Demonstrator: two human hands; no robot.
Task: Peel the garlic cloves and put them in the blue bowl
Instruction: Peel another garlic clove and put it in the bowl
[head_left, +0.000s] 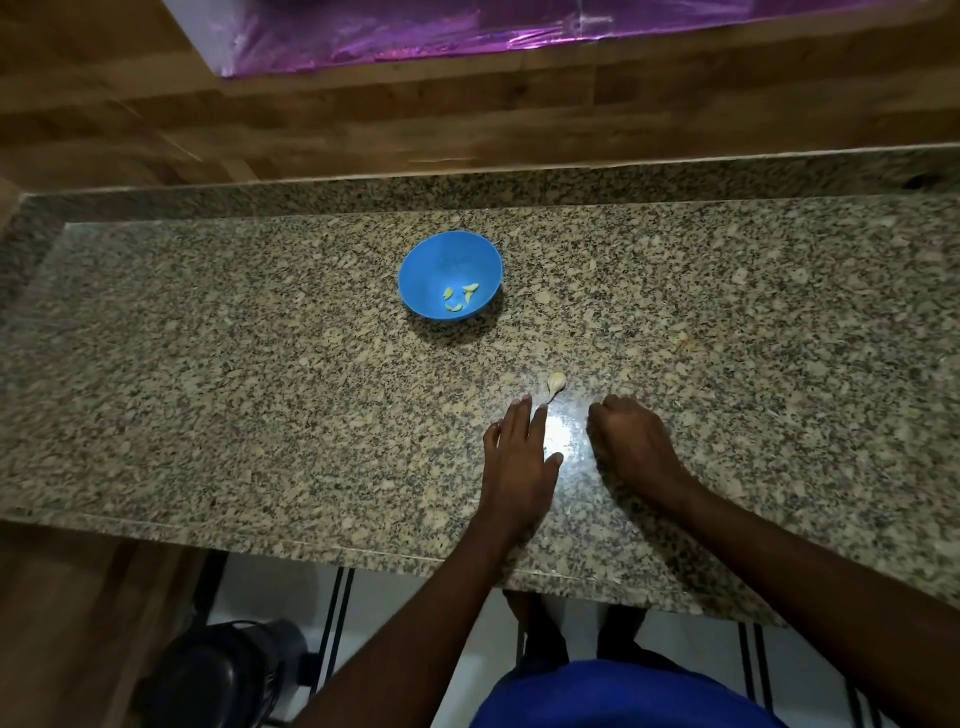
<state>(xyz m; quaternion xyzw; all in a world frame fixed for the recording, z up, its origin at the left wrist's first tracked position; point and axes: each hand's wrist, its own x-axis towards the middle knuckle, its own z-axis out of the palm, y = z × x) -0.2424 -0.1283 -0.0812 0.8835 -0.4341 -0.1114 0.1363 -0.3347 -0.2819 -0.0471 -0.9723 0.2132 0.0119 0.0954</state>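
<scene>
Worktop (260, 395): speckled granite, grey, beige and black, with a raised lip of the same stone along the far edge; a bright glare patch sits between my hands.

Wall behind: wood-grain panelling (363, 119), brown, with a strip of shiny purple sheeting (467, 26) across the top.

Below the near edge: pale floor with dark stripes, a black object (223, 670) at lower left that I cannot identify, and my blue clothing (623, 696).

Blue bowl (450, 274): plastic, round, standing upright on the granite well beyond my hands. Inside lie several peeled cloves (462, 297), pale yellow-green, gathered near the bottom.

Garlic piece (556, 383): small, off-white, papery, with a thin tail pointing toward me; it lies on the stone just past my fingertips, between both hands, apart from the bowl.

My left hand (519, 457): flat on the counter, fingers straight and close together, tips just short of the garlic's tail.

My right hand (631, 441): knuckles up, fingers curled under; whether they hold anything I cannot tell.
</scene>
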